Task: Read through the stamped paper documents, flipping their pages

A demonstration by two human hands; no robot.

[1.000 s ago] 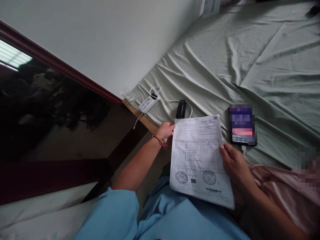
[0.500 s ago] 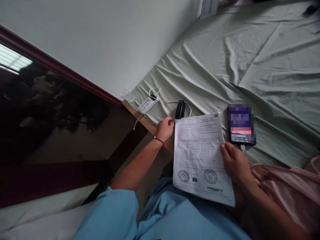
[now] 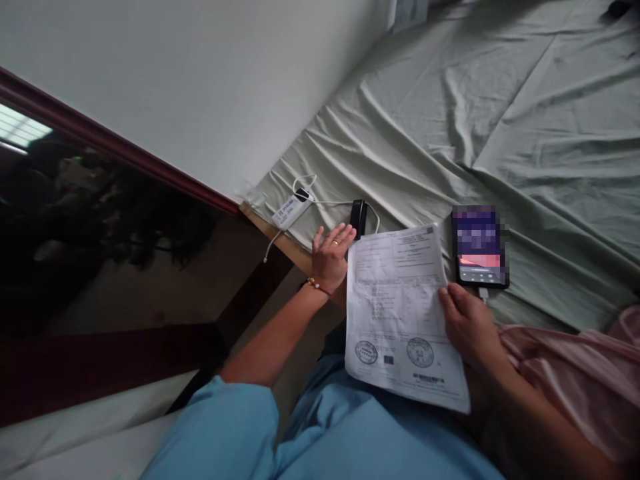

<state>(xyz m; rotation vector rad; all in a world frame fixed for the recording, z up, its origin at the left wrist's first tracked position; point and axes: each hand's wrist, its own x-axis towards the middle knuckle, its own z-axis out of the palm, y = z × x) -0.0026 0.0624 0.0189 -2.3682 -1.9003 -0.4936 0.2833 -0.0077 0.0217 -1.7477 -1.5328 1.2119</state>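
Observation:
In the head view, my right hand (image 3: 467, 317) grips the right edge of a printed paper document (image 3: 395, 293), thumb on its face. Stamps and a barcode mark the lower part of the sheet, which tilts above my lap. My left hand (image 3: 331, 257) lies palm down with fingers spread near the bed's edge, just left of the paper. Its fingertips are close to a small black device (image 3: 357, 217); whether they touch it I cannot tell. A ring and a thin red bracelet are on this hand and wrist.
A phone (image 3: 480, 247) with a lit, partly blurred screen lies right of the paper, a cable plugged in. Behind my left hand is a white power strip (image 3: 291, 211) with a cord. A green sheet (image 3: 410, 147) covers the bed; pink cloth (image 3: 565, 360) lies at right.
My left hand has opened from curled fingers to spread ones, turning palm down beside the black device. My right hand and the paper stay nearly still.

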